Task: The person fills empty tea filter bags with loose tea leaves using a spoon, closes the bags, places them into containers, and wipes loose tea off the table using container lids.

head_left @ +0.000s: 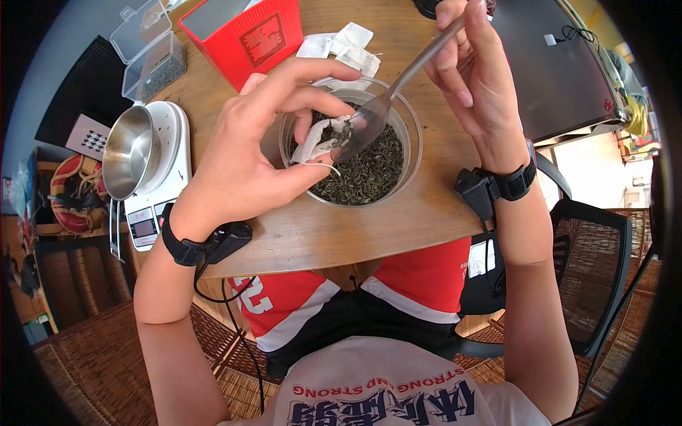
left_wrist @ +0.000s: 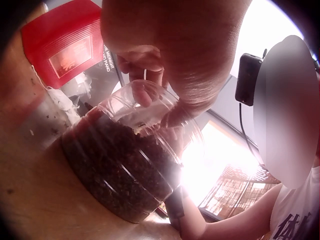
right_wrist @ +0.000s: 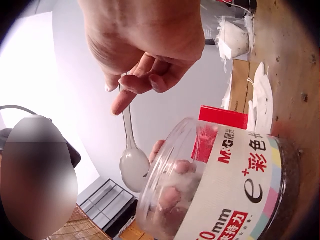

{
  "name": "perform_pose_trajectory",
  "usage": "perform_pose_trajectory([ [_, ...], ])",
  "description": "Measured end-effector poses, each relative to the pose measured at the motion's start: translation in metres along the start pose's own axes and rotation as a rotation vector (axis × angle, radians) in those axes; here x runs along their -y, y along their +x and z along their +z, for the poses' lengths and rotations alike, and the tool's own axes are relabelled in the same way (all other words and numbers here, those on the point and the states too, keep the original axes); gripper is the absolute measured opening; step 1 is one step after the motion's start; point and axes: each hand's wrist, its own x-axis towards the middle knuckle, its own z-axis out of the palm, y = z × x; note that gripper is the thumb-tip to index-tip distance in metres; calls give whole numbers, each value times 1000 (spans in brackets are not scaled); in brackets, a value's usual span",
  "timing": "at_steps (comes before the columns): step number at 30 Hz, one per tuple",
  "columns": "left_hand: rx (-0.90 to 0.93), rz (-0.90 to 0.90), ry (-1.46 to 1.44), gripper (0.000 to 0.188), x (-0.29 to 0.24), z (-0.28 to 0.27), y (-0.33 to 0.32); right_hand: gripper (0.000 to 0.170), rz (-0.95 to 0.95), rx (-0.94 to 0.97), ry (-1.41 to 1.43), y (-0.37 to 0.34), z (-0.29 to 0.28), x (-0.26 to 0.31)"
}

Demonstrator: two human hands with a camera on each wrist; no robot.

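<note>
Head view: scale (head_left: 171, 160) and red box (head_left: 245, 44) stand near tub (head_left: 414, 145).

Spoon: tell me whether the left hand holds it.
No: the right hand grips the spoon, while the left hand pinches a white pouch.

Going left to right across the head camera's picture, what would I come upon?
Metal pan, left hand, clear round tub, right hand, black mesh chair.
</note>
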Motion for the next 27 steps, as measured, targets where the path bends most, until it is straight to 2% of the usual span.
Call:
perform_pose_trajectory([
  [3, 1, -24, -21, 59, 0, 1, -1, 44, -13, -49, -160, -1, 9, 5],
  [7, -15, -48, -16, 58, -3, 2, -1, 44, -51, -34, -54, 0, 10, 10],
  [9, -11, -38, 1, 57, -3, 1, -1, 41, -72, -172, -7, 2, 9, 8],
  [13, -2, -17, 60, 55, -3, 0, -1, 38, -44, -233, -53, 7, 4, 9],
  [15, -12, -23, 56, 55, -3, 0, -1, 33, -54, -327, -247, 8, 6, 7],
  [16, -21, -30, 53, 54, -3, 1, -1, 33, -54, -327, -248, 6, 8, 6],
  [18, -32, -33, 16, 54, -4, 1, 0, 28, -144, -243, -567, 2, 15, 6],
  [21, -50, -45, -48, 55, -6, 2, 0, 26, -196, -149, -580, 0, 22, -7],
  [26, -70, -62, -132, 55, -3, 5, -1, 27, -84, -28, -545, 5, 18, -9],
  [27, -101, -61, -168, 54, -2, 6, -1, 30, -12, 14, -493, 5, 20, -7],
])
